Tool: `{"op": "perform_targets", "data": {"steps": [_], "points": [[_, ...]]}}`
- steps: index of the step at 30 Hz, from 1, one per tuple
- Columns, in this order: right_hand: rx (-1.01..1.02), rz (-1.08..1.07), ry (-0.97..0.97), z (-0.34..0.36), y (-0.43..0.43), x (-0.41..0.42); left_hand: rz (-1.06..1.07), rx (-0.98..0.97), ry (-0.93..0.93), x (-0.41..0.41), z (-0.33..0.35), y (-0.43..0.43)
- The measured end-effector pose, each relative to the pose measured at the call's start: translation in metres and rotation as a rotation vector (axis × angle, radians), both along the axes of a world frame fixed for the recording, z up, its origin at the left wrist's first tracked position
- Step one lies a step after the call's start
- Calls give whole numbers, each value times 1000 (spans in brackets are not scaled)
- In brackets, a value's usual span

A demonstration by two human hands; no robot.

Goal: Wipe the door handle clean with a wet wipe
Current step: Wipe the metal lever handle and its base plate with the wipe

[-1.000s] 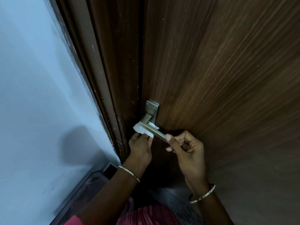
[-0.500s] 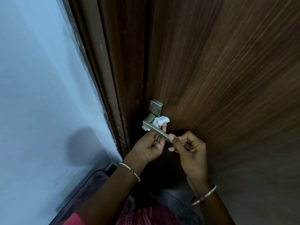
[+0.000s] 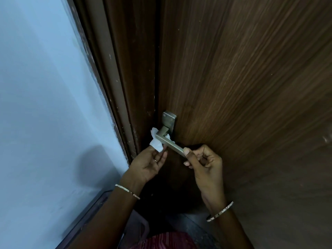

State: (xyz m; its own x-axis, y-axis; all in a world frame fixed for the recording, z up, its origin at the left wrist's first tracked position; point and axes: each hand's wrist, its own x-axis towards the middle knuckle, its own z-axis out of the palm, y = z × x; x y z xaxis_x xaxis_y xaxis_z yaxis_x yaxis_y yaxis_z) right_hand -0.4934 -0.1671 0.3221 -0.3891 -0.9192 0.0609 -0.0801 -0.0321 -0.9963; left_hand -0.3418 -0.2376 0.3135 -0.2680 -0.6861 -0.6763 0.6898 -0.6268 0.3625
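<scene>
A square steel door handle juts from its plate on the dark wooden door. A white wet wipe is wrapped under and behind the lever near its bend, with a bit showing on the far side. My left hand holds the wipe from below with its fingertips. My right hand pinches the free end of the lever between thumb and fingers. Part of the wipe is hidden behind the lever.
The brown door frame runs left of the handle, then a pale blue wall. A dark clear-lidded box stands low on the left. Dark floor lies below, with red-striped clothing at the bottom edge.
My left hand has drawn the wipe from behind the lever back to its left underside near the bend. My right hand has kept its hold on the lever's end.
</scene>
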Motion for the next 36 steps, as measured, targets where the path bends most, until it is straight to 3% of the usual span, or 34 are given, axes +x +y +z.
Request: {"op": "perform_targets", "data": {"steps": [6,12,17,21,23,26,29,33,36], "points": [[2,-1,-15,0,4,1,-86,-171,-143,20,3,19],[46,-11,-69,4,5,1,-353,-336,-333,-4,10,45],[137,24,-112,10,8,-3,-346,-412,-430,-10,13,53],[210,136,-315,21,11,-5,-372,-497,-535,-14,14,61],[240,205,-328,29,16,-6,-370,-569,-577,-14,18,64],[247,210,45,36,24,-13,-463,-573,-568,-4,24,61],[70,86,530,48,32,-32,-324,-391,-499,13,25,51],[-101,61,779,64,27,-29,-137,-265,-375,18,26,36],[-65,100,987,61,12,-5,-50,-201,-228,9,29,27]]}}
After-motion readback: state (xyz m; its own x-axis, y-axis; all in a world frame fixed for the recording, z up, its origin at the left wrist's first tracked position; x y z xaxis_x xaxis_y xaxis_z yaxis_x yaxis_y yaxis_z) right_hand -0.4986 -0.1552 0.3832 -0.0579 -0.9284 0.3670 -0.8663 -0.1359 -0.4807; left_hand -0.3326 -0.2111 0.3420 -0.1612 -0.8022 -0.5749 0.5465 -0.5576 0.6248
